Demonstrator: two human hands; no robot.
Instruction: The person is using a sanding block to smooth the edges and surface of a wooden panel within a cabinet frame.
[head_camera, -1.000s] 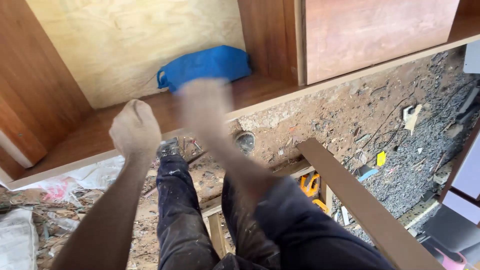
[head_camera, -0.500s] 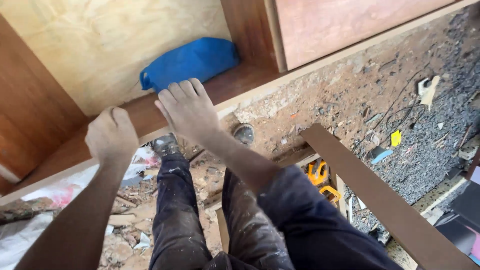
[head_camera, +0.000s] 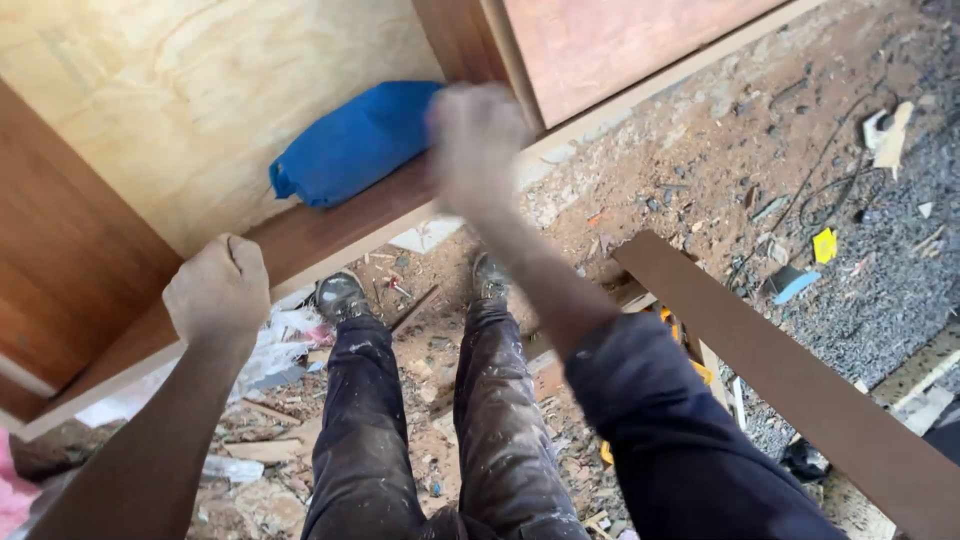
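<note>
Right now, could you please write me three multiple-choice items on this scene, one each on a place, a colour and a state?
1. Where does the soft bag lie?
A. On the wooden cabinet's shelf
B. On the rubble floor
C. On the loose dark board

2. What colour is the bag?
A. Yellow
B. Blue
C. Pink

3. How is the left hand set?
A. Spread flat
B. Closed in a fist at the shelf's front edge
C. Holding a hammer

Answers:
1 A, it rests inside the cabinet against the pale back panel.
2 B, its cloth is plainly blue.
3 B, the fingers are curled in, while the blurred right hand is beside the bag.
</note>
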